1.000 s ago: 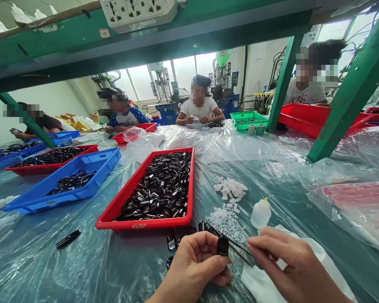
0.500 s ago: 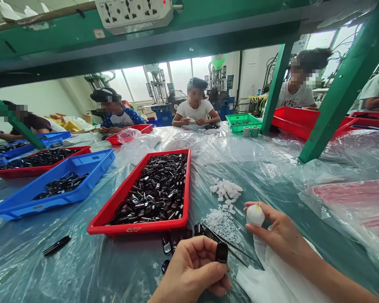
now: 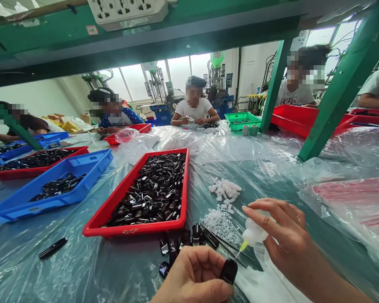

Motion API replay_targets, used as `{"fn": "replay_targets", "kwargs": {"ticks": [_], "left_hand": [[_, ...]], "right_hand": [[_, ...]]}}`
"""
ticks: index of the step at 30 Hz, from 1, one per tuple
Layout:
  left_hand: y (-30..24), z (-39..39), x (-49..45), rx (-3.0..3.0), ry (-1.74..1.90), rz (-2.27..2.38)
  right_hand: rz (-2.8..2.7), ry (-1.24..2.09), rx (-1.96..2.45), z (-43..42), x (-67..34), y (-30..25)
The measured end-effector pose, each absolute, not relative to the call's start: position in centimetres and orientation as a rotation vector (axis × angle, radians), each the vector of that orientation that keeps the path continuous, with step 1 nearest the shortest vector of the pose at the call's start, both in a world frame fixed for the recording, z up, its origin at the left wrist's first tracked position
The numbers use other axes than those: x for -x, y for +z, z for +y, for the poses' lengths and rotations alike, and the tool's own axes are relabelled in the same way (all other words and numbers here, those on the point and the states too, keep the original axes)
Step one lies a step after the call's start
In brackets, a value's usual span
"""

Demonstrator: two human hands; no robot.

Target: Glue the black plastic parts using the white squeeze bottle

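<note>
My left hand [image 3: 197, 275] pinches a small glossy black plastic part [image 3: 229, 271] between thumb and fingers, near the bottom middle. In my right hand [image 3: 284, 235] is a small white needle-tip bottle [image 3: 253, 232], tilted down to the left. Its yellow hub and thin needle point at the upper edge of the black part; whether the tip touches, I cannot tell. Behind my left hand lie several loose black parts [image 3: 173, 246] and dark tweezers [image 3: 221, 242]. Small white pieces [image 3: 221, 221] and larger white blocks [image 3: 225, 189] are heaped just beyond. A white cloth [image 3: 265, 280] lies under my right wrist.
A red tray [image 3: 90, 230] full of black parts stands left of centre, beside a blue tray [image 3: 6, 213]. One black piece [image 3: 52, 248] lies at left. A green shelf frame [image 3: 337, 84] crosses above. Several people [image 3: 196, 105] sit across the plastic-covered table [image 3: 113, 269].
My right hand has turned the bottle from upright to needle-down and brought it to the black part. The left hand has turned the part and shifted it slightly right and down.
</note>
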State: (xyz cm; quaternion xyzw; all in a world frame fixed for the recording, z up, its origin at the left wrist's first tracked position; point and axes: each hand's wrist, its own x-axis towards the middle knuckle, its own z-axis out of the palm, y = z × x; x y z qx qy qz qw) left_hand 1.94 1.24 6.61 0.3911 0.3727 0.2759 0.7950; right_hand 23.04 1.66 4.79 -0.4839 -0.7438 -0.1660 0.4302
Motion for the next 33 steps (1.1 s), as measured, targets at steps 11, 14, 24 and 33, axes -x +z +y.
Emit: {"fn": "replay_targets", "kwargs": {"ticks": [11,14,24,33], "left_hand": [[6.4,1.2,-1.9,-0.854,0.582,0.781],[6.5,1.3,-1.9,-0.873,0.572,0.803],[5.7,1.5,-2.0,-0.879,0.524,0.835],[5.8,1.4,-1.9,-0.865,0.516,0.841]], "right_hand": [[-1.862,-0.444,1.212,1.2,-22.9,5.3],[-1.906,-0.481,1.221,1.0,-23.0,5.5],[-1.931,-0.541,1.185,0.3,-22.5,6.0],[-1.977,-0.553,1.2,-0.3,-23.0,5.7]]}}
